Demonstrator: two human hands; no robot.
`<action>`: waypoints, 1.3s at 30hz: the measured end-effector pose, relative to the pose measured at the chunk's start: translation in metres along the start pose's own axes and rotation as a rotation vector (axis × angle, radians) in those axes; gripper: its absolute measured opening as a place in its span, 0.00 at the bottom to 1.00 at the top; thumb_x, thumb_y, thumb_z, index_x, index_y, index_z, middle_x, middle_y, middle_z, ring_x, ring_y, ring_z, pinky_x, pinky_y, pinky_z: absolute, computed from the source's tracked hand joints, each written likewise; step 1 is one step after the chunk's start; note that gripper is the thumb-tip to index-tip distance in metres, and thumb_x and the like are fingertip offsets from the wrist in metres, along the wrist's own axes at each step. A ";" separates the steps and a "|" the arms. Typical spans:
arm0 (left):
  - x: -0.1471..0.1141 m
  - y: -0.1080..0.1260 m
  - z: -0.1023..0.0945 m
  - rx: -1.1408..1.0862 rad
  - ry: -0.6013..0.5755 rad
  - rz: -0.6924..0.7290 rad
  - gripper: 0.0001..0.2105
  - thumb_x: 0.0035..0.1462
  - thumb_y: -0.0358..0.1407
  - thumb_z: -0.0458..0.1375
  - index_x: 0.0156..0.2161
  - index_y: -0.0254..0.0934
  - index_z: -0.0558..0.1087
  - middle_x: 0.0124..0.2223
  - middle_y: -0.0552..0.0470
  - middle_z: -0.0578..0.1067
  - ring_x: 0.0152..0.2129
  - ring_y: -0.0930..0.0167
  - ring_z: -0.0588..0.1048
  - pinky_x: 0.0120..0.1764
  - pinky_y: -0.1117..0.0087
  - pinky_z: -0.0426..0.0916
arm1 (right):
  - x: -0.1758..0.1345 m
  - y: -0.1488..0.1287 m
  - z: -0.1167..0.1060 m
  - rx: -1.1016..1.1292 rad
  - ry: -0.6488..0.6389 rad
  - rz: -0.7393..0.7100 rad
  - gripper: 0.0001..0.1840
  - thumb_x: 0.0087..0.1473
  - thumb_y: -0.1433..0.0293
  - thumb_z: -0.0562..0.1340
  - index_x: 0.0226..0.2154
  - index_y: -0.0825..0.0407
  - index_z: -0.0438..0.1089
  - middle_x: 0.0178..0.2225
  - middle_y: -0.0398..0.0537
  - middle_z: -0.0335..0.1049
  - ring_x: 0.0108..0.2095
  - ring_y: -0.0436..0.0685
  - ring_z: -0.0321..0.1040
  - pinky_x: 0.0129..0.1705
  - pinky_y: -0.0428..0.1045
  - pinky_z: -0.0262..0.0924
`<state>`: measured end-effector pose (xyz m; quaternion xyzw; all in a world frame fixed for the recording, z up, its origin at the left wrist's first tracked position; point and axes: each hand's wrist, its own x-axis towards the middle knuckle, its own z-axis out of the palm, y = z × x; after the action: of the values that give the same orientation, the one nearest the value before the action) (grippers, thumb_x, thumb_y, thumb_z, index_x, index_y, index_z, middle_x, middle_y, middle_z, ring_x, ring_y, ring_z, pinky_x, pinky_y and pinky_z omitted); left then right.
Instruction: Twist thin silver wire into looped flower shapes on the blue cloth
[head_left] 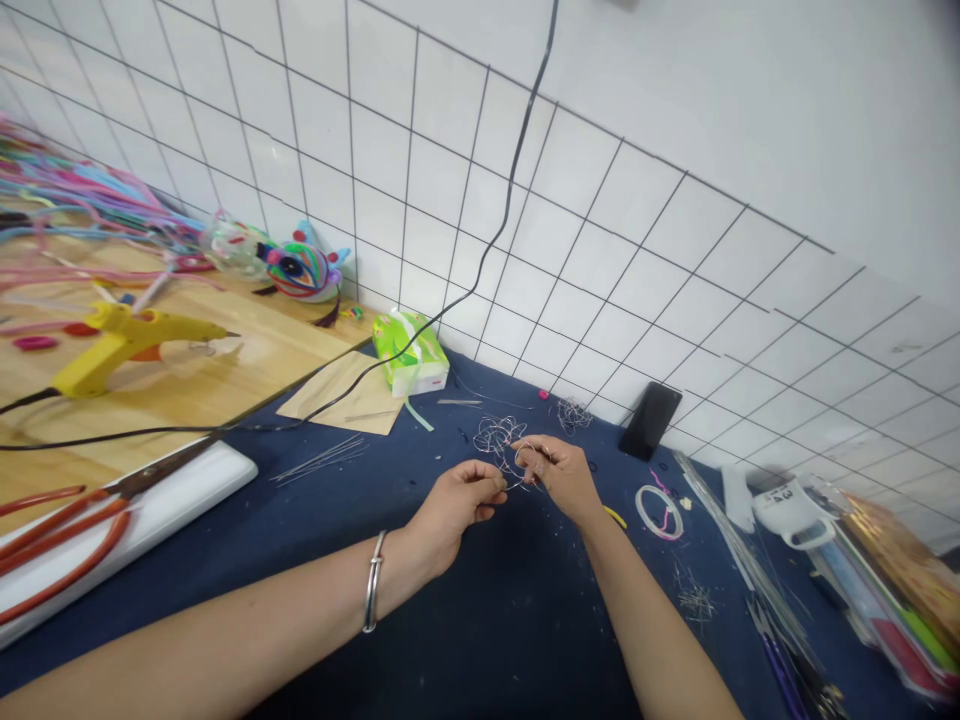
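Over the dark blue cloth (540,610), my left hand (461,500) pinches a thin wire (514,486) between thumb and fingertips. My right hand (555,470), just beside it, is closed on a looped part of thin wire; its fingers are bent and the exact grip is small to see. Behind the hands lies a tangle of coiled wire (498,432), and I cannot tell whether it joins the held piece. Another wire tangle (574,414) rests near the wall. A silver bracelet (373,580) circles my left wrist.
Red-handled scissors (97,520) lie on a white box (202,490) at left. A yellow glue gun (142,340) sits on the wooden board (262,330). Around me are straight wires (322,458), a tissue pack (411,350), a phone (650,420), a tape roll (639,512) and pliers (776,650).
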<state>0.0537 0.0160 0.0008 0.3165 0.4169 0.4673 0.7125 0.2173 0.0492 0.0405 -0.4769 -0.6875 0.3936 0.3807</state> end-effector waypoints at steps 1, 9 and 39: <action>0.001 0.000 0.000 0.008 0.006 0.007 0.11 0.43 0.36 0.64 0.30 0.35 0.69 0.29 0.54 0.71 0.27 0.74 0.72 0.28 0.75 0.61 | 0.000 0.000 0.000 -0.003 0.001 -0.005 0.12 0.54 0.62 0.60 0.38 0.50 0.74 0.28 0.44 0.69 0.22 0.48 0.63 0.26 0.44 0.60; 0.004 -0.001 -0.003 0.025 -0.044 0.076 0.12 0.47 0.37 0.63 0.37 0.37 0.67 0.32 0.54 0.72 0.28 0.75 0.71 0.28 0.76 0.59 | 0.001 0.000 -0.002 -0.005 0.016 -0.009 0.12 0.54 0.61 0.60 0.37 0.51 0.73 0.27 0.43 0.69 0.22 0.48 0.62 0.25 0.44 0.60; 0.005 0.001 -0.003 0.159 -0.152 0.209 0.08 0.53 0.37 0.59 0.37 0.36 0.70 0.32 0.53 0.72 0.24 0.76 0.68 0.27 0.75 0.60 | 0.000 0.003 -0.002 -0.065 -0.003 -0.040 0.12 0.55 0.63 0.60 0.39 0.50 0.74 0.30 0.45 0.71 0.23 0.48 0.65 0.28 0.45 0.62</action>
<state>0.0522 0.0214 -0.0016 0.4482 0.3623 0.4790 0.6621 0.2200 0.0503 0.0381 -0.4745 -0.7099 0.3642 0.3718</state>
